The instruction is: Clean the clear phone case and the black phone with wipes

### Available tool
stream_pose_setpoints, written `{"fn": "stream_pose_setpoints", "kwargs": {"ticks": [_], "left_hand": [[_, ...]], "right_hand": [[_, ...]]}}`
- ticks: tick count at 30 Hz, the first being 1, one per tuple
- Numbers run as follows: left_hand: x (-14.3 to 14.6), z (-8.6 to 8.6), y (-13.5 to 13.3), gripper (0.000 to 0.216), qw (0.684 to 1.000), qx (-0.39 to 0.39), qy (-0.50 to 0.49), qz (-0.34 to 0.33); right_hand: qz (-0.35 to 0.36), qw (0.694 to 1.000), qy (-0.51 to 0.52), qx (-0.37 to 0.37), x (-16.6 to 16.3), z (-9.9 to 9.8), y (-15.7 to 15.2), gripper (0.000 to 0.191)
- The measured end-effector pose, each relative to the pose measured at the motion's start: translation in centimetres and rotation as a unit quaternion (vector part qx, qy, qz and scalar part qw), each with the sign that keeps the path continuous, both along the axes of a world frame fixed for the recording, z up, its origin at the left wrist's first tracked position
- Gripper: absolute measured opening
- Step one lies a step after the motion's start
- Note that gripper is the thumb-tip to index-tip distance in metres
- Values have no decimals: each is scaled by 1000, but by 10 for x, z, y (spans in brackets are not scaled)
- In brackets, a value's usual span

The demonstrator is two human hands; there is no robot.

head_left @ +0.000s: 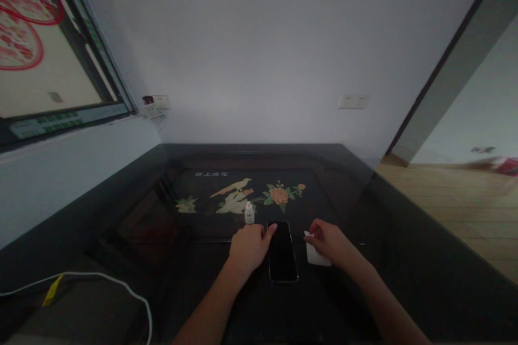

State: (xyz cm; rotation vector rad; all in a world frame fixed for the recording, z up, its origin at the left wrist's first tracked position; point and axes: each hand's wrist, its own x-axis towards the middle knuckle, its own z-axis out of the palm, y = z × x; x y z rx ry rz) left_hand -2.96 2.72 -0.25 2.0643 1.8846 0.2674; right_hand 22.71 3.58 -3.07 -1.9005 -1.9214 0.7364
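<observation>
your left hand (249,245) lay at the upper left of a black rectangular smartphone (282,253), its thumb extended onto the dark screen near the far end and its other fingers bent and mostly out of sight, so i could not tell how far they had closed or whether they gripped the phone's edge. the phone lay flat between your 2 hands, screen up, its near end angled slightly to the right, on a black glossy tabletop (194,269). your right hand (324,237), to the right of the phone and apart from it, had its thumb and fingertips pinched together on the upper edge of a thin white roughly square sheet (318,257), whose lower part spread toward you; i could not tell whether it was paper or cloth. a small white bottle with a pale cap (249,213) stood upright just beyond your left knuckles. behind it, a coloured bird-and-flower picture (279,194) decorated the tabletop, with 4 pale characters (211,174) at its upper left. a white cable (103,276) with a yellow tag (52,291) curved across the lower left, well apart from your hands. 2 white socket plates (354,101) sat side by side on the pale wall (251,54), toward the right.
</observation>
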Motion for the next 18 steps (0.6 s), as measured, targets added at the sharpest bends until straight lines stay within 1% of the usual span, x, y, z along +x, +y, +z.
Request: {"fn": "stream_pose_setpoints", "kwargs": {"ticks": [3, 5, 7, 10, 13, 15, 16, 18], "left_hand": [[-6, 7, 3, 66, 999, 30, -34, -19], [-9, 13, 5, 62, 995, 59, -59, -46], [-12, 22, 6, 56, 989, 93, -81, -83], [-14, 39, 7, 52, 977, 134, -101, -133], [-18, 51, 12, 52, 967, 168, -104, -161], [-24, 52, 18, 51, 963, 187, -103, -162], [-28, 49, 21, 51, 962, 197, -105, -157], [-39, 37, 27, 49, 956, 228, -123, -139]], "right_hand": [[23, 999, 18, 14, -7, -4, 7, 17], [35, 999, 16, 20, -8, -3, 12, 17], [41, 999, 33, -3, -10, 0, 19, 16], [52, 993, 89, -61, -11, 6, 31, 16], [57, 989, 113, -77, -13, 9, 42, 20], [56, 988, 127, -69, -15, 8, 46, 22], [55, 987, 136, -62, -16, 7, 46, 23], [46, 985, 161, -37, -18, 4, 46, 28]]}}
